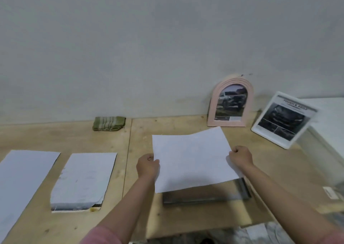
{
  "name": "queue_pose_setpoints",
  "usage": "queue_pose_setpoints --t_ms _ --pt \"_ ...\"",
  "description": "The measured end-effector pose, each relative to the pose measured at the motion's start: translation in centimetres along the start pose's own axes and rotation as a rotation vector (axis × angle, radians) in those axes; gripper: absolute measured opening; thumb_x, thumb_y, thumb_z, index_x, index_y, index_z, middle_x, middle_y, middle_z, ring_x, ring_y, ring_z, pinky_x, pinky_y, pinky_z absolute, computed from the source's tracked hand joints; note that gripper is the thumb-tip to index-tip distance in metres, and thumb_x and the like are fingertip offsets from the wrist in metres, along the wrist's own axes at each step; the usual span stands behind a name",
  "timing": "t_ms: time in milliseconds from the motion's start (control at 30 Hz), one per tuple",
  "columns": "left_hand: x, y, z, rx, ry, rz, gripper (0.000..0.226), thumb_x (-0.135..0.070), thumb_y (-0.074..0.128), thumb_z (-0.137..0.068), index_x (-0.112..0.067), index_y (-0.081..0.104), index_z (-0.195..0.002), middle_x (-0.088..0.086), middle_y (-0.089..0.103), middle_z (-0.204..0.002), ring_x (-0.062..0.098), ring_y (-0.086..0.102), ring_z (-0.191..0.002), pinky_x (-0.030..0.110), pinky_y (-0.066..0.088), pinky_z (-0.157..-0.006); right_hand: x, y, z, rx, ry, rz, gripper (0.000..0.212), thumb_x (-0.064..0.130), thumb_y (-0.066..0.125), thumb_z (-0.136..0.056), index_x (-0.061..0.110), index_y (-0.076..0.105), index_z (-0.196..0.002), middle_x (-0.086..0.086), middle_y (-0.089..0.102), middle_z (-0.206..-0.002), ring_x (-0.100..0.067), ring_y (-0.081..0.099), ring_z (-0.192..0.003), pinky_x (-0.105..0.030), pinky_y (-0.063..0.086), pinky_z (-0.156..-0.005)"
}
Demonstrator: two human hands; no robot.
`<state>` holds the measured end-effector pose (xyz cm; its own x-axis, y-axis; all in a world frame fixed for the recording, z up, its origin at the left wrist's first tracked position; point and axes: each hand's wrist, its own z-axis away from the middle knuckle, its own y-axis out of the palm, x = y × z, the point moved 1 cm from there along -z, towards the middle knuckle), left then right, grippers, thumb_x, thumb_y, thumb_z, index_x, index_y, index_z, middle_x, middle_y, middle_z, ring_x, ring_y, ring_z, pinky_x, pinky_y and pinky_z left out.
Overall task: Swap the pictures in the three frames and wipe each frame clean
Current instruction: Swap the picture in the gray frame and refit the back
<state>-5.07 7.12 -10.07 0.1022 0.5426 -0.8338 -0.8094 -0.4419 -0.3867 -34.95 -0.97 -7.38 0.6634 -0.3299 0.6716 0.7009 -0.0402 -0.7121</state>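
Both hands held one white sheet of paper up over the plywood tabletop. The left hand gripped the sheet's left edge, fingers curled round it and thumb on top; the right hand gripped the right edge the same way, fist closed on the paper. The sheet showed its blank side to the camera and tilted a little, its right corner higher than its left.

Directly under the paper, below and between the two hands, a dark rectangular frame lay flat on the table, only its near edge and right side showing past the sheet.

Beyond the right hand, an arched pink frame stood upright against the wall, with a picture of a vehicle in it. To the right of that, farther out from the right hand, a white rectangular frame leaned tilted against a pale box-like surface; it held a dark printed car page, somewhat blurred.

Left of the left hand, a white sheet with a ragged lower edge lay flat on the table, dark backing showing at its edges. Farther left again lay another white sheet, partly cut off by the picture's edge. Beyond the left hand, near the wall, a folded green striped cloth rested on the table, well apart from both hands.
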Motion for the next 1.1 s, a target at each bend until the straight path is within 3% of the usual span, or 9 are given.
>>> queue_pose_setpoints --t_ms 133,200,300,400,500,600,833,967,1100 --pt "0.6 2.6 0.6 0.081 0.095 -0.171 0.023 0.005 0.051 -0.080 -0.007 0.069 -0.088 0.011 0.065 -0.085 0.030 0.061 -0.081 0.024 0.039 -0.067 -4.5 -1.1 -0.5 -0.019 0.091 -0.026 0.009 0.004 0.059 -0.077 0.004 0.057 -0.068 -0.008 0.059 -0.071 -0.021 0.051 -0.065 -0.026 0.036 -0.053" --pt "0.9 3.5 0.7 0.085 0.165 -0.282 0.019 0.005 0.054 -0.076 -0.005 0.067 -0.084 0.011 0.063 -0.078 0.033 0.061 -0.083 0.024 0.035 -0.061 -6.3 -1.3 -0.9 -0.006 0.086 -0.012 0.006 0.005 0.064 -0.076 0.000 0.063 -0.072 -0.008 0.064 -0.075 -0.022 0.056 -0.071 -0.026 0.040 -0.058" --pt "1.7 4.2 1.4 0.074 0.269 -0.374 0.023 0.006 0.053 -0.076 -0.006 0.064 -0.092 0.003 0.057 -0.073 0.023 0.053 -0.072 0.022 0.033 -0.051 -8.4 -1.3 -1.1 0.031 0.007 0.040 0.006 0.005 0.066 -0.075 0.004 0.062 -0.071 -0.006 0.063 -0.073 -0.023 0.058 -0.073 -0.028 0.041 -0.061" --pt "2.6 4.8 1.6 0.033 0.347 -0.457 0.032 0.002 0.052 -0.082 -0.005 0.062 -0.111 0.010 0.055 -0.082 0.020 0.048 -0.070 0.024 0.029 -0.052 -9.9 -0.9 -1.2 0.045 -0.161 0.083 0.015 -0.001 0.067 -0.073 0.003 0.054 -0.065 -0.008 0.061 -0.067 -0.027 0.058 -0.067 -0.031 0.043 -0.058" --pt "3.1 5.5 2.0 0.013 0.384 -0.520 0.024 0.000 0.048 -0.089 0.000 0.064 -0.107 0.013 0.051 -0.088 0.025 0.049 -0.070 0.028 0.032 -0.059 -10.9 -0.3 -1.6 0.016 -0.370 0.141 0.021 -0.008 0.076 -0.064 0.003 0.058 -0.062 -0.007 0.058 -0.059 -0.023 0.052 -0.054 -0.026 0.041 -0.056" --pt "3.5 5.5 2.4 -0.003 0.362 -0.546 0.023 0.001 0.047 -0.088 0.002 0.067 -0.101 0.018 0.053 -0.099 0.033 0.055 -0.085 0.029 0.038 -0.067 -11.2 0.2 -1.8 0.035 -0.452 0.186 0.015 -0.008 0.075 -0.066 0.000 0.063 -0.071 -0.011 0.060 -0.066 -0.026 0.055 -0.059 -0.029 0.041 -0.059" --pt "4.4 4.7 2.4 -0.002 0.376 -0.647 0.022 -0.002 0.053 -0.082 -0.002 0.070 -0.096 0.014 0.053 -0.100 0.031 0.057 -0.091 0.033 0.049 -0.066 -11.2 1.2 -1.7 0.105 -0.419 0.236 0.006 0.000 0.064 -0.080 -0.003 0.064 -0.085 -0.017 0.059 -0.086 -0.032 0.057 -0.077 -0.037 0.045 -0.070" --pt "4.4 4.3 2.5 -0.001 0.507 -0.803 0.021 -0.008 0.053 -0.072 -0.010 0.069 -0.086 0.012 0.055 -0.101 0.035 0.055 -0.087 0.031 0.043 -0.057 -10.0 1.5 -1.5 0.096 -0.341 0.415 0.012 -0.004 0.055 -0.076 -0.003 0.061 -0.087 -0.017 0.051 -0.095 -0.038 0.053 -0.083 -0.037 0.043 -0.065" --pt "4.3 4.8 2.8 0.040 0.596 -0.949 0.035 -0.018 0.050 -0.067 -0.013 0.064 -0.098 0.011 0.057 -0.128 0.036 0.056 -0.110 0.049 0.044 -0.086 -7.7 3.0 -0.2 0.053 -0.456 0.483 0.027 -0.005 0.065 -0.061 0.001 0.064 -0.087 -0.017 0.059 -0.095 -0.039 0.059 -0.080 -0.038 0.048 -0.057"
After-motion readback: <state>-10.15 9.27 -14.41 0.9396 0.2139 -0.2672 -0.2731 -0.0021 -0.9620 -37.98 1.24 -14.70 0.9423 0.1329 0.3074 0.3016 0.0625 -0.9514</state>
